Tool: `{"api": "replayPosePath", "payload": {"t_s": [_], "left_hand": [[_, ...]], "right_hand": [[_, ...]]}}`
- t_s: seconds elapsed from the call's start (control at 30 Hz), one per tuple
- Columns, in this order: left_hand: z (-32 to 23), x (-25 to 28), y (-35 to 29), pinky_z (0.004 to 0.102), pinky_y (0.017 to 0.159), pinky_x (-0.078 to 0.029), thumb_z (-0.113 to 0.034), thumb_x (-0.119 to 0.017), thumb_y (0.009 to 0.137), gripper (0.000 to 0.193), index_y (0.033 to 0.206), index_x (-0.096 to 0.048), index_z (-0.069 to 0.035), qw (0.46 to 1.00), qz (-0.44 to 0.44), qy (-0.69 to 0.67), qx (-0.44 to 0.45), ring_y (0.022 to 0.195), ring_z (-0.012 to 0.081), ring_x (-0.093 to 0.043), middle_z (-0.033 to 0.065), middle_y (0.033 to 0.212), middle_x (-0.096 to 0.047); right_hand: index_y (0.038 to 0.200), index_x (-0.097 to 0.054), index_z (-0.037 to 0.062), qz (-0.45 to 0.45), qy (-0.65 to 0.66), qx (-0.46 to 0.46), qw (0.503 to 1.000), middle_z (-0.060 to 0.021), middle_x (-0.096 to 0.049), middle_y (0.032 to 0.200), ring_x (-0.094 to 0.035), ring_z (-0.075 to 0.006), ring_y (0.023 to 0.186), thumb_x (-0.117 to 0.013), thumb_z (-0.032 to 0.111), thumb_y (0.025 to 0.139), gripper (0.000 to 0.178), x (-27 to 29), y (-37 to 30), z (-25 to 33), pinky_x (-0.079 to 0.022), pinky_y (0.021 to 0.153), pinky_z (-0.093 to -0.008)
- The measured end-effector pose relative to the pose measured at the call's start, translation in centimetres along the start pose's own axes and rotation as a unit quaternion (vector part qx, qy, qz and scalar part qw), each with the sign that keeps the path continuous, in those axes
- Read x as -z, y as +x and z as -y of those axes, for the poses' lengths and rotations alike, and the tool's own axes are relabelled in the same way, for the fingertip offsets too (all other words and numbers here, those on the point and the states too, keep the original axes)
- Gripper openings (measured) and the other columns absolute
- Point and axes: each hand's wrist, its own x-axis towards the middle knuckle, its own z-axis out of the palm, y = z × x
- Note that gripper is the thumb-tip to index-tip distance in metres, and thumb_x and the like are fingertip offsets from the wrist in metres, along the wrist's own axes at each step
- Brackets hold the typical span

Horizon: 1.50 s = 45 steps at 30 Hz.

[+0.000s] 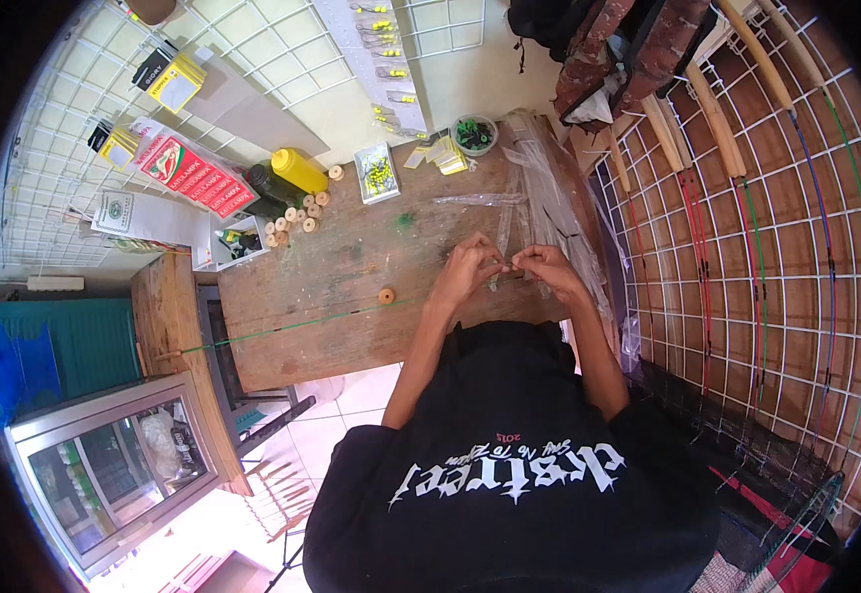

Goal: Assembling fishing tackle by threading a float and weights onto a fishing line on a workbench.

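Note:
My left hand and my right hand meet over the wooden table, near its right side. The fingertips of each are pinched together, almost touching the other hand's. Whatever small thing lies between them is too tiny to make out. A thin green rod stretches across the table from the left toward my left wrist, where I lose sight of it. Close to that rod, left of my left hand, lies a round wooden ring. Clear plastic sleeves lie just beyond my right hand.
The wooden table carries a yellow bottle, several wooden rings, a white box of small yellow pieces and a round tub. A wire grid with hanging rods stands at right. A glass-fronted cabinet is at lower left.

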Motion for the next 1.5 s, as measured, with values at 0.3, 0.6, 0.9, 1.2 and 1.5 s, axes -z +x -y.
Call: {"api": "replayPosePath", "payload": {"t_s": [0.3,0.6,0.9,1.2,1.5], "left_hand": [[-0.3,0.7,0.1,0.0436,0.071,-0.046,-0.018,-0.067,0.082,0.018,0.093,-0.066,-0.003,0.995,0.071,0.029,0.068,0.083,0.0392,-0.060,0.0179,0.093,-0.058],[-0.1,0.7,-0.2,0.0441,0.075,-0.046,-0.015,-0.070,0.080,0.023,0.096,-0.061,-0.003,0.999,0.018,0.047,-0.002,0.089,0.0411,-0.058,0.0198,0.098,-0.059],[-1.1,1.5,-0.2,0.0425,0.081,-0.047,0.000,-0.074,0.069,0.043,0.109,-0.058,-0.005,0.997,0.014,-0.010,0.079,0.095,0.0357,-0.059,0.0166,0.101,-0.057],[1.5,1.0,-0.2,0.0387,0.074,-0.049,-0.002,-0.070,0.074,0.036,0.109,-0.061,-0.004,0.997,0.013,0.023,0.069,0.085,0.0308,-0.063,0.0158,0.089,-0.062],[2.5,-0.7,0.3,0.0216,0.048,-0.041,-0.029,-0.064,0.091,0.036,0.113,-0.058,-0.001,0.912,-0.035,-0.296,0.281,0.052,0.0064,-0.052,0.0080,0.073,-0.069]], "right_hand": [[0.091,-0.066,0.0050,0.004,-0.014,0.017,1.000,-0.0020,-0.068,0.087,-0.061,-0.0087,0.081,-0.067,0.020,0.084,0.017,-0.5,0.0,-0.1,-0.043,0.067,-0.0225],[0.093,-0.067,0.0054,-0.010,-0.016,0.022,1.000,-0.0002,-0.068,0.087,-0.060,-0.0084,0.080,-0.066,0.021,0.085,0.017,-0.5,0.2,-0.4,-0.042,0.067,-0.0226],[0.093,-0.066,0.0030,-0.024,-0.008,0.042,0.999,-0.0039,-0.068,0.086,-0.060,-0.0095,0.080,-0.066,0.018,0.085,0.018,-0.2,0.2,-0.3,-0.043,0.068,-0.0232],[0.093,-0.064,0.0016,-0.034,-0.004,0.057,0.998,-0.0049,-0.068,0.086,-0.061,-0.0104,0.079,-0.065,0.016,0.085,0.016,-0.2,0.7,-1.1,-0.044,0.067,-0.0232],[0.092,-0.063,0.0058,-0.057,0.018,0.049,0.997,-0.0009,-0.068,0.085,-0.052,-0.0031,0.067,-0.065,0.018,0.086,0.014,-0.9,0.3,-0.1,-0.035,0.057,-0.0194]]}}
